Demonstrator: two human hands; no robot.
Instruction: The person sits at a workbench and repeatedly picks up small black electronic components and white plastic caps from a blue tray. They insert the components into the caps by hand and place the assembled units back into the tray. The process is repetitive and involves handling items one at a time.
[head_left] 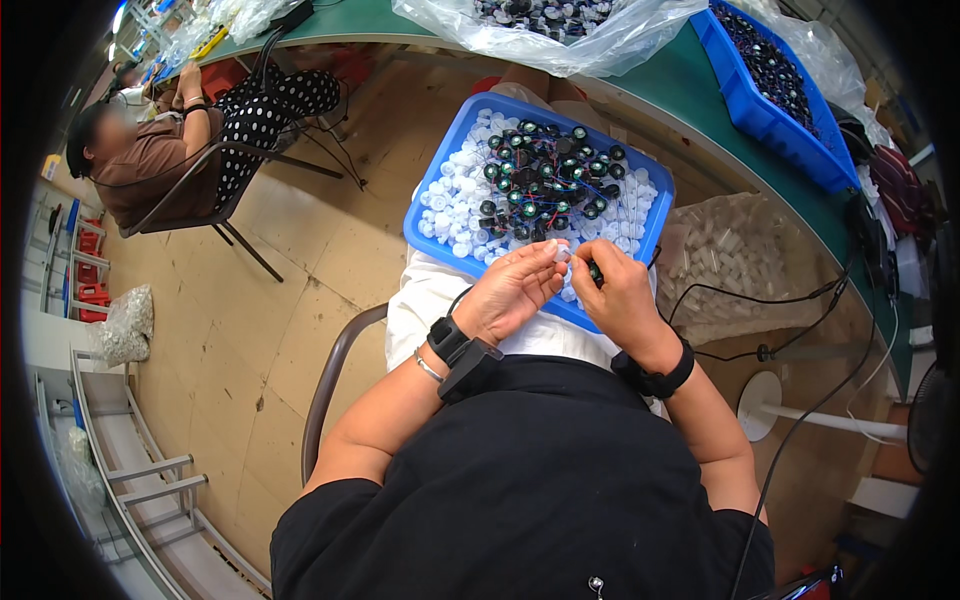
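A blue tray (441, 251) rests on my lap, filled with small translucent white plastic caps (462, 192). Heaped on top of them are small round black parts (540, 180) with greenish centres and thin red and blue wires. Over the tray's near edge, my left hand (508, 294) pinches one white cap (562, 253) between thumb and fingertips. Close beside it, my right hand (624, 298) has its fingers closed around a small dark part with a green face (596, 271). The fingertips of both hands almost meet at the cap; exact contact is too small to make out.
On the green table (660, 95) ahead sit a clear plastic bag (600, 45) of black parts and a blue bin (775, 125) of wired parts. Cables (770, 300) hang at right, near a bag of white pieces (735, 250). A seated person (160, 165) works at left.
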